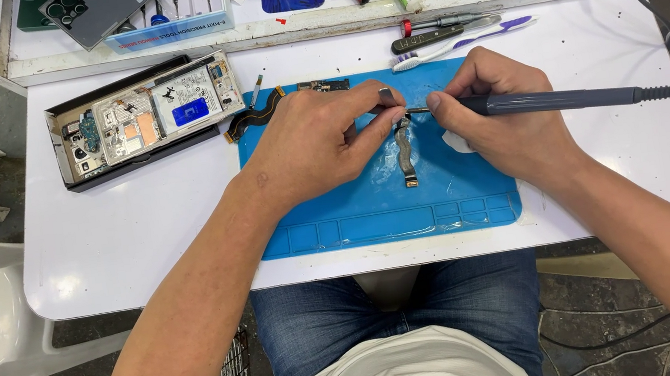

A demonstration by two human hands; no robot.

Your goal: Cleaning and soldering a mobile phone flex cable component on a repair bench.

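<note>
At the centre of the frame a thin, ribbon-like flex cable [405, 153] lies on a matte blue rubber work mat [372, 209]. The left hand [315, 134] pinches slim metal tweezers [388, 96] against the cable's upper end. The right hand [507, 118] grips a dark, pen-shaped soldering iron [556, 100], its metal tip touching the same spot. At upper left of the white tabletop [102, 253] sits an opened smartphone [140, 117], boards and battery exposed. Above the mat rest a white-and-purple toothbrush [462, 42] and a screwdriver [438, 23].
</note>
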